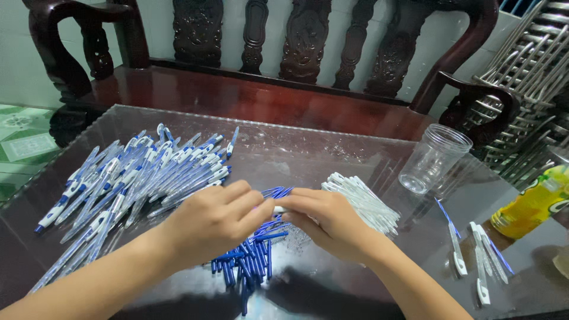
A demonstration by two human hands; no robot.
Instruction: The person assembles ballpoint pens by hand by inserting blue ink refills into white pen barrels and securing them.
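My left hand (216, 219) and my right hand (329, 219) meet over the middle of a glass-topped table (308, 154), fingers pinched together on a small white pen part (277, 209). Under and between them lies a heap of small blue pen pieces (249, 264). A bundle of white pen parts (364, 201) sits just right of my right hand. A large spread of assembled blue-and-white pens (136, 175) covers the table's left side.
An empty clear plastic jar (432, 157) stands at the right. A few loose white and blue pen parts (480, 258) lie near the right front. A yellow-green bottle (533, 201) lies at the right edge. A dark wooden bench (255, 95) stands behind, metal racks (527, 77) beside it.
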